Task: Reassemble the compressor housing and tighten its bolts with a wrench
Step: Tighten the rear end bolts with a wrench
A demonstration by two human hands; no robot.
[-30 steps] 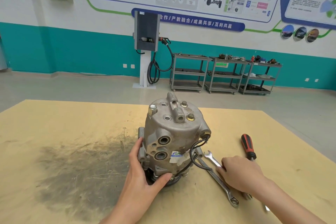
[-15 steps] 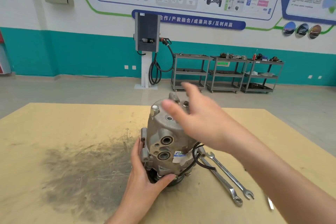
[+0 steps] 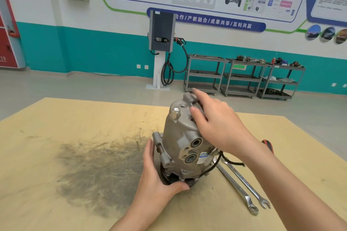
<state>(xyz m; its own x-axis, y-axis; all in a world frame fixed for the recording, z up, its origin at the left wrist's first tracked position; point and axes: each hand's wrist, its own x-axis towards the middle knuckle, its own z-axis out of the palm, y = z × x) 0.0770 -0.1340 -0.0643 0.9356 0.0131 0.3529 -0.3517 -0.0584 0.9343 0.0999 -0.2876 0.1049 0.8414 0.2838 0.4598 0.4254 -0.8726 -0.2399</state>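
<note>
A grey metal compressor (image 3: 180, 140) stands upright on the wooden table (image 3: 56, 127), with a bolt (image 3: 175, 113) sticking up from its top. My left hand (image 3: 159, 178) grips the compressor's base from the left, thumb curled under the front. My right hand (image 3: 216, 125) lies over the top right of the housing, fingers spread across the top face and hiding part of it. Two silver wrenches (image 3: 242, 187) lie on the table to the right of the compressor, untouched.
A screwdriver with a red and black handle (image 3: 268, 145) shows behind my right forearm. A dark grease stain (image 3: 101, 170) covers the table left of the compressor. Grey shelf carts (image 3: 244, 77) and a charging post (image 3: 161, 47) stand by the far wall.
My right hand has left the wrenches on the table, risen and come down onto the top of the compressor. The left hand has kept its hold on the base.
</note>
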